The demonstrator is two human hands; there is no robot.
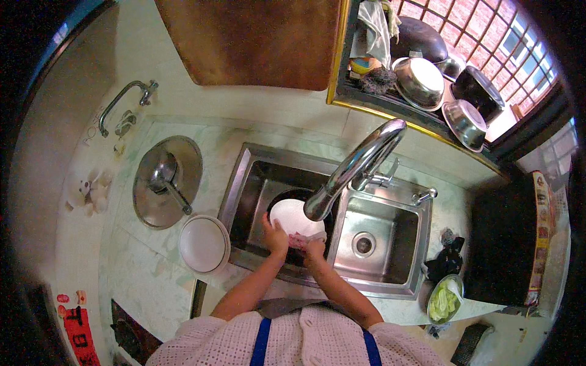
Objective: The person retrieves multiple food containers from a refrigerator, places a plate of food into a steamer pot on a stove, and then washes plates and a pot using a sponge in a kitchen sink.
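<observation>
Over the left basin of a stainless steel double sink (234, 194), my left hand (276, 237) grips the left edge of a white plate or shallow bowl (295, 214). Its pale round face is turned up towards me. My right hand (315, 247) holds a pink and greyish cloth (300, 240) against the near edge of the dish. Beneath the dish shows the rim of a dark round pan or basin (279, 194), mostly hidden. The curved chrome faucet (355, 169) hangs over the dish's right side; whether water runs I cannot tell.
Left of the sink sit stacked white bowls (203, 244) and a metal wok lid (190, 183) with a ladle (163, 176). Right stand a bowl of green leaves (444, 299) and a black plastic bag (446, 261). Metal bowls (419, 82) line the window ledge.
</observation>
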